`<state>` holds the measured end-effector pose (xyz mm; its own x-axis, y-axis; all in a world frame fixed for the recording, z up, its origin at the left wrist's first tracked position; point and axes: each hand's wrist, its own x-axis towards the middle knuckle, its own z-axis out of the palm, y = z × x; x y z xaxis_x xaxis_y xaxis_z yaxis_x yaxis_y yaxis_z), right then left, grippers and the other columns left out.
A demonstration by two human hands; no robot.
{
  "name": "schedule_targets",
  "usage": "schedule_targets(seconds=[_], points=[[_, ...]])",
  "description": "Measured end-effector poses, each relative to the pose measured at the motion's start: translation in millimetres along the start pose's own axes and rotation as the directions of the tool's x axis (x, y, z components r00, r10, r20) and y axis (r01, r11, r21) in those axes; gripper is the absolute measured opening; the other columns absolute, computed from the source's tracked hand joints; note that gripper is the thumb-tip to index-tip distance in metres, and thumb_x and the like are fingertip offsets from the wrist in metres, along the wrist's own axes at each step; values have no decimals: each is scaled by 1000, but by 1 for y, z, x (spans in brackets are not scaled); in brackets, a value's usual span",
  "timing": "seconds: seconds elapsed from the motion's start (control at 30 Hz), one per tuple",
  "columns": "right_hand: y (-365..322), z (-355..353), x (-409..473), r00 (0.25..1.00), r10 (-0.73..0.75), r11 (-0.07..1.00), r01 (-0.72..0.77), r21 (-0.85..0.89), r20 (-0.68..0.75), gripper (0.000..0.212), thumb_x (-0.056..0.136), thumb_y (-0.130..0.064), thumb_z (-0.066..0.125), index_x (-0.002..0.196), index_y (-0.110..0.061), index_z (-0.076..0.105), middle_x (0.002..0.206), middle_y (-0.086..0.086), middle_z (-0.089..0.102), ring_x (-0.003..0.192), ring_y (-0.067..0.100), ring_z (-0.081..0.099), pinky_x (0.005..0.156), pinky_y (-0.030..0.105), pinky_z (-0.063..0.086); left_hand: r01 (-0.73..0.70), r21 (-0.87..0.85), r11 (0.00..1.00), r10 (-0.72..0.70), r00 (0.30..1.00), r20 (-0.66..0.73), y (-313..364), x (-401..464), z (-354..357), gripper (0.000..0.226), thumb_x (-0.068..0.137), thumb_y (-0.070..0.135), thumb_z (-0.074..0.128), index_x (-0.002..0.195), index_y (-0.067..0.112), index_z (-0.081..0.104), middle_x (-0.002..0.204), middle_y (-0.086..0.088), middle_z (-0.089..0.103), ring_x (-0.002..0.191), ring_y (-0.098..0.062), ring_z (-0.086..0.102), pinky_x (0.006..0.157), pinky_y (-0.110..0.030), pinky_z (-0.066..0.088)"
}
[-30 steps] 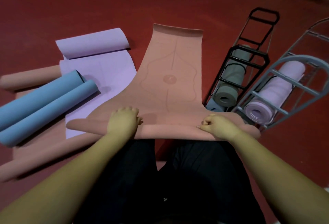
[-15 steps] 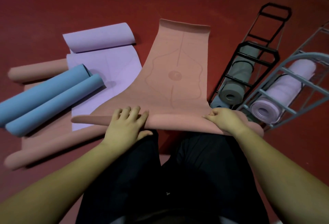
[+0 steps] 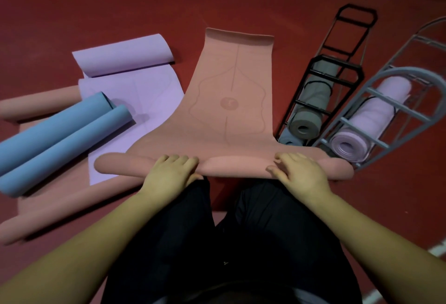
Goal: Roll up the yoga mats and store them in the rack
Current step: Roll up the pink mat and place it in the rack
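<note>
6 mats (image 3: 231, 100), 2 racks (image 3: 323, 81), 2 hands (image 3: 169, 173)

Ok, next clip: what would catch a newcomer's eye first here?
The pink mat in the centre, its near end rolled under the left hand and right hand, both pressing flat. At left lie blue rolls on a lilac mat; at right, two racks holding rolled mats.

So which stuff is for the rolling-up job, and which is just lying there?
For the job: both hands, left and right, pink mat, black rack, grey rack.

Lying about: purple mat, blue mat.
</note>
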<state>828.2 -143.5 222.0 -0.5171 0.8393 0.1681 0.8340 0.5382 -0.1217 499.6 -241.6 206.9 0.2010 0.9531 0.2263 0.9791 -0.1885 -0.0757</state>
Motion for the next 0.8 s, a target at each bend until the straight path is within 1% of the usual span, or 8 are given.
schedule_targets(seconds=[0.17, 0.3, 0.47, 0.57, 0.63, 0.7, 0.73, 0.8], points=[[-7, -1, 2, 999, 20, 997, -17, -73, 48, 57, 94, -56, 24, 77, -18, 62, 79, 2, 57, 85, 29, 59, 66, 35, 39, 30, -5, 1000, -30, 999, -10, -1, 9, -5, 46, 90, 52, 38, 79, 17, 66, 71, 0, 62, 65, -26, 60, 57, -33, 44], [-5, -17, 23, 981, 59, 998, -61, 2, 185, 47, 101, -52, 36, 74, -18, 55, 83, 2, 57, 86, 28, 59, 65, 37, 38, 15, 60, 998, -13, 1000, -24, -4, 14, -8, 45, 93, 49, 37, 74, 14, 58, 73, -5, 55, 65, -29, 57, 54, -36, 43], [-2, -46, 41, 945, 85, 980, -137, 146, 315, 46, 98, -57, 42, 68, -22, 42, 67, 1, 52, 64, 18, 49, 54, 35, 31, 113, -37, 993, -114, 993, -15, -6, 29, -36, 50, 94, 48, 36, 62, 17, 59, 63, -4, 60, 62, -30, 60, 53, -35, 49], [6, -56, 43, 900, 86, 957, -194, 217, 428, 49, 96, -60, 43, 70, -18, 46, 69, 3, 53, 70, 20, 51, 65, 37, 39, 159, 39, 986, -162, 985, 65, -2, 35, -55, 59, 99, 47, 27, 63, 17, 62, 63, -7, 65, 61, -31, 62, 60, -38, 50], [9, -54, 42, 818, 74, 958, -218, 189, 570, 48, 94, -66, 39, 73, -26, 55, 73, -8, 52, 81, 19, 52, 74, 34, 40, 224, 71, 972, -235, 929, 285, 1, 39, -55, 58, 106, 44, 21, 94, 14, 69, 92, -12, 69, 86, -33, 65, 79, -41, 50], [7, -45, 39, 752, 89, 963, -232, 136, 653, 41, 94, -66, 39, 85, -33, 61, 84, -13, 54, 92, 18, 53, 79, 28, 36, 347, 11, 938, -284, 747, 601, 7, 45, -47, 53, 107, 43, 19, 128, 13, 58, 126, -14, 60, 116, -32, 56, 101, -43, 42], [5, -38, 39, 738, 103, 961, -245, 124, 667, 39, 95, -64, 41, 88, -31, 61, 89, -8, 56, 94, 20, 54, 78, 27, 35, 403, -7, 915, -289, 667, 686, 8, 47, -40, 54, 107, 44, 19, 136, 13, 53, 135, -13, 55, 124, -32, 51, 107, -43, 37], [3, -27, 38, 746, 134, 962, -256, 96, 652, 41, 95, -62, 45, 83, -26, 59, 90, -1, 58, 90, 22, 53, 75, 28, 36, 420, 30, 907, -307, 611, 729, 10, 48, -29, 56, 106, 45, 18, 140, 14, 50, 142, -13, 51, 129, -31, 48, 110, -44, 35]])
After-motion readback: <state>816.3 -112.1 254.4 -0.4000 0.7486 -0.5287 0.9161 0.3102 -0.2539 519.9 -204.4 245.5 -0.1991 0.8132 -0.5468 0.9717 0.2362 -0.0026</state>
